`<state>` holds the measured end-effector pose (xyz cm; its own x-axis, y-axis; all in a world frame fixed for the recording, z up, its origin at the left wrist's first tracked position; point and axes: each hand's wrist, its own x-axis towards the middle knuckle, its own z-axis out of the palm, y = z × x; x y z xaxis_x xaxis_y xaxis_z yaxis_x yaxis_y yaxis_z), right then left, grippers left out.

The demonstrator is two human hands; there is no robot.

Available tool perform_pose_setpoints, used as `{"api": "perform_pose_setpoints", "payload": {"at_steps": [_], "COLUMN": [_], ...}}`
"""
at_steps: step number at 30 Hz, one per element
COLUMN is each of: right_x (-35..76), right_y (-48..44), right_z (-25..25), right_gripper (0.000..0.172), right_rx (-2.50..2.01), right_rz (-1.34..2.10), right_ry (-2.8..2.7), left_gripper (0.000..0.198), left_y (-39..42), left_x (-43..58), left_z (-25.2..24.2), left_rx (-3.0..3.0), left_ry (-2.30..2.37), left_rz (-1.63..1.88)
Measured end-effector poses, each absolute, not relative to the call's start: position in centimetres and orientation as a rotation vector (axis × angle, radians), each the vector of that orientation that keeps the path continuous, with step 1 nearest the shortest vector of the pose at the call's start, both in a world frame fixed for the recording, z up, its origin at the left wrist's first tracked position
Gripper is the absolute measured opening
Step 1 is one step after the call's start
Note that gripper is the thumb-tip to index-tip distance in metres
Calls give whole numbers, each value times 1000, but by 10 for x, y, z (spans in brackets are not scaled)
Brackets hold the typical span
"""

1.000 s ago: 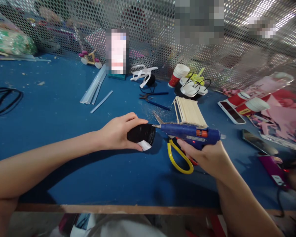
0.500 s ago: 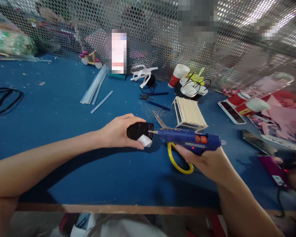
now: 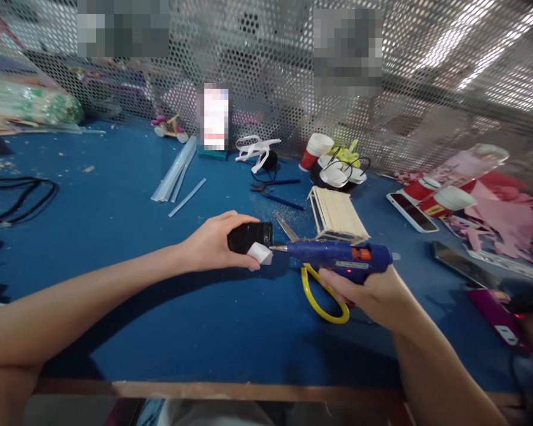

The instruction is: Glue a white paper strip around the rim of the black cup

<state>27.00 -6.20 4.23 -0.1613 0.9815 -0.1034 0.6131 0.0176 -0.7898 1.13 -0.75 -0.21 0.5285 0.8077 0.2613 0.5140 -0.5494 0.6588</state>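
My left hand (image 3: 215, 242) is closed around a small black cup-like piece (image 3: 249, 236) with a white edge, holding it on its side just above the blue table (image 3: 115, 236). My right hand (image 3: 373, 290) grips a blue glue gun (image 3: 337, 255) by the handle. Its metal nozzle points left and touches the black piece at the white edge. Yellow-handled scissors (image 3: 322, 299) lie on the table under the gun.
A craft-stick frame (image 3: 337, 214) stands just behind the gun. Clear glue sticks (image 3: 175, 174), pliers (image 3: 275, 190), paper cups (image 3: 315, 151), two phones (image 3: 411, 210) and pink paper scraps (image 3: 506, 219) lie around. A perforated metal screen (image 3: 270, 71) closes the back. A black cable (image 3: 22, 198) lies at left.
The black piece has been turned in my left hand, from its round side to a flatter profile, and the glue gun's nozzle has stayed against it. The camera view has shifted slightly.
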Motion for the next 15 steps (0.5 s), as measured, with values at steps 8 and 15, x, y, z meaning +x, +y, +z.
{"api": "perform_pose_setpoints", "payload": {"at_steps": [8, 15], "right_x": [278, 295], "right_y": [-65, -42], "right_z": [42, 40], "right_gripper": [19, 24], "right_rx": [-1486, -1541], "right_rz": [985, 741], "right_ry": [-1795, -1448], "left_gripper": [74, 73], "left_y": [-6, -6], "left_x": [10, 11], "left_z": [-3, -5], "left_rx": [2264, 2273], "left_ry": [1117, 1125], "left_rz": [830, 839]}}
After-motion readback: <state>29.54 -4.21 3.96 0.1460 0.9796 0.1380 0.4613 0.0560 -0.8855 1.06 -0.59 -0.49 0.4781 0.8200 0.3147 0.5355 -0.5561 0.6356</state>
